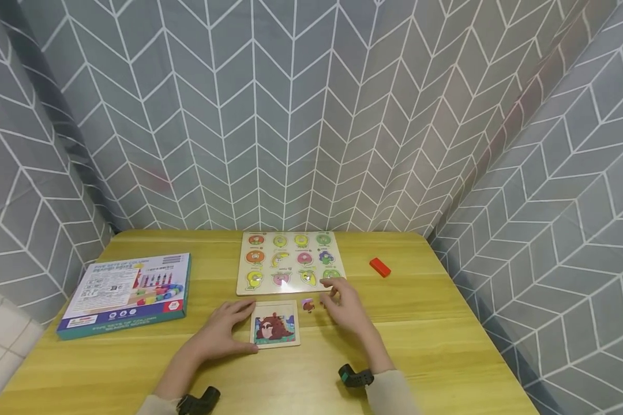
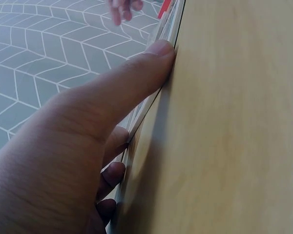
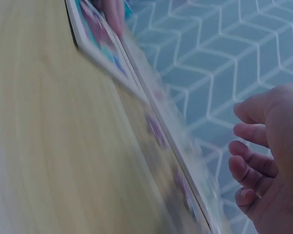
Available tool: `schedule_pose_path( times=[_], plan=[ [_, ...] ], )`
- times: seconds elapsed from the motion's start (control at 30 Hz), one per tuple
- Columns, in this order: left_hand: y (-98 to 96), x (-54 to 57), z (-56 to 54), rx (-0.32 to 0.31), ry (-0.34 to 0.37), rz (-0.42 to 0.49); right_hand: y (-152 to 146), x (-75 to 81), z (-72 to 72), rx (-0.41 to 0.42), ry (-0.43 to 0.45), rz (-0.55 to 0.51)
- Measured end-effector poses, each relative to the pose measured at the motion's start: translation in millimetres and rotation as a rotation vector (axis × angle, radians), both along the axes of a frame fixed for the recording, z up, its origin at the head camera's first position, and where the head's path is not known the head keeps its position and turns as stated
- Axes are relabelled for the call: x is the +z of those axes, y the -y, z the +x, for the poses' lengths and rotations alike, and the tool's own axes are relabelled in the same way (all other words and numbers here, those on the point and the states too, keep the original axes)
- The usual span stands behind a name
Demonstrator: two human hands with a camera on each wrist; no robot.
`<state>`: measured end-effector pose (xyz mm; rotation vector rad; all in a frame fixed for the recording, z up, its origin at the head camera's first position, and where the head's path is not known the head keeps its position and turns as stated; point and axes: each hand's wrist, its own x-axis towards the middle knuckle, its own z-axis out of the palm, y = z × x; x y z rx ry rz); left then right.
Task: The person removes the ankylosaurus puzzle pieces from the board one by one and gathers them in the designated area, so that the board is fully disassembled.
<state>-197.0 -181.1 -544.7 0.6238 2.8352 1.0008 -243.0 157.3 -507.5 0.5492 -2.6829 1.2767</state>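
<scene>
The left hand (image 1: 223, 331) grips the left side of a square, pale wooden puzzle tray (image 1: 274, 307) between spread thumb and forefinger. At its two o'clock, the right hand (image 1: 345, 305), loosely curled and holding nothing, hovers near a flat purple-brown piece (image 1: 308, 305), its fingers partly hiding another.

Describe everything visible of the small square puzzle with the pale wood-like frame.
The small square puzzle with the pale wood-like frame lies flat, picture up, on the yellow wood-grain table. The frame surrounds a dark reddish-brown figure with a pale patch, against blue-green and purple. The left hand rests along its left side, thumb touching the near corner.
</scene>
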Motion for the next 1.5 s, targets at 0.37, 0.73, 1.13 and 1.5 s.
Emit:
schedule_pose_path(
  times=[0.37, 0.73, 1.13, 1.5],
  plan=[
    [-1.7, -5.3, 4.0, -0.009, 0.001, -0.004, 67, 2.0, 16.5, 0.256, 0.01, 0.058],
    [-5.0, -12.1, 8.3, -0.026, 0.001, 0.006, 95, -20.8, 33.1, 0.33, 0.098, 0.229],
    [0.1, -4.1, 7.4, -0.024, 0.001, -0.022, 100, -31.6, 35.2, 0.325, 0.045, 0.235],
    [3.0, 9.1, -1.5, -0.032, -0.022, -0.017, 106, -16.4, 23.8, 0.327, 0.078, 0.283]
  ],
)
